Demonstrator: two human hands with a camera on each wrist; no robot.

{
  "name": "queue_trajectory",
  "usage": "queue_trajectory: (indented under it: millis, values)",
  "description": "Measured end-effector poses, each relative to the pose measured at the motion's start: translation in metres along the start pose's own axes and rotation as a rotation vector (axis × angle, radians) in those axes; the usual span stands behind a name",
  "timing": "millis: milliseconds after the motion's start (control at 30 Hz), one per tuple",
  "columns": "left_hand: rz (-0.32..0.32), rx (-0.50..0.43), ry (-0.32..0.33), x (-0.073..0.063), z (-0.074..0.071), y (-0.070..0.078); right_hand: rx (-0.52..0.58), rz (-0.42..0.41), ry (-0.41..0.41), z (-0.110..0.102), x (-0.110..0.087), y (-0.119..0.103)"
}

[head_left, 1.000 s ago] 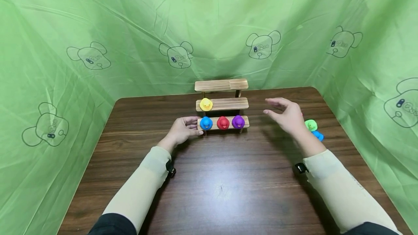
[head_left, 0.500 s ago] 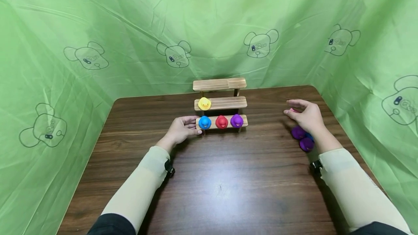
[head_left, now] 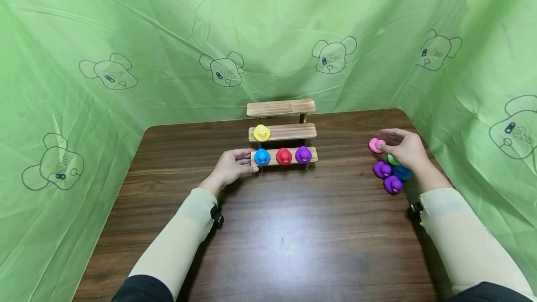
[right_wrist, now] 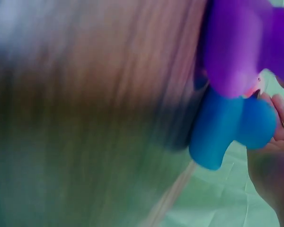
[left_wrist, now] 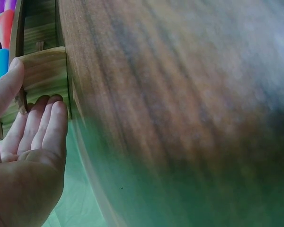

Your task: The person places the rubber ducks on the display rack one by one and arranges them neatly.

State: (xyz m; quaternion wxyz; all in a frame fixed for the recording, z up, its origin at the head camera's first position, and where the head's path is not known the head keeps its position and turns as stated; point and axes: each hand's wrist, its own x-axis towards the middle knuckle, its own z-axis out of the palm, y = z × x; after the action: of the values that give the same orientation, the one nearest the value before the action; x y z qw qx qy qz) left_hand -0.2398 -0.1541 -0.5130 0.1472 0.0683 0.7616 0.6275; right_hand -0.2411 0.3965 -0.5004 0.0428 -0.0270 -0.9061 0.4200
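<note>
A three-tier wooden display stand point(head_left: 287, 133) stands at the back of the table. My left hand point(head_left: 228, 169) grips the left end of its lowest shelf, thumb in front and fingers behind. On that shelf sit a blue rubber duck point(head_left: 262, 157), a red duck point(head_left: 284, 156) and a purple duck point(head_left: 303, 154). A yellow duck point(head_left: 262, 133) sits at the left of the middle shelf. My right hand point(head_left: 407, 151) hovers over the loose ducks at the right, fingers apart, thumb tip by a pink duck point(head_left: 374, 145). It partly covers a green duck point(head_left: 392, 160).
Under and in front of my right hand lie two loose purple ducks, one nearer duck point(head_left: 393, 184) and one farther duck point(head_left: 382, 169), beside a dark blue duck point(head_left: 402, 173). A green curtain point(head_left: 268, 27) hangs round the brown wooden table point(head_left: 277, 227).
My right hand has moved right, away from the stand, to the loose ducks, uncovering the purple ones. My left hand stays on the stand. The view has shifted slightly.
</note>
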Motion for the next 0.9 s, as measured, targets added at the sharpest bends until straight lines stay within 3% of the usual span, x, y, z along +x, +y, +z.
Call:
queue_trajectory:
  millis: [367, 900]
  values:
    - [-0.006, -0.026, 0.0, -0.001, 0.0, 0.001, -0.016, 0.02, -0.119, -0.002, 0.006, 0.015]
    - [-0.012, -0.001, 0.007, 0.001, 0.0, 0.0, -0.057, 0.013, -0.106, 0.0, 0.006, 0.022]
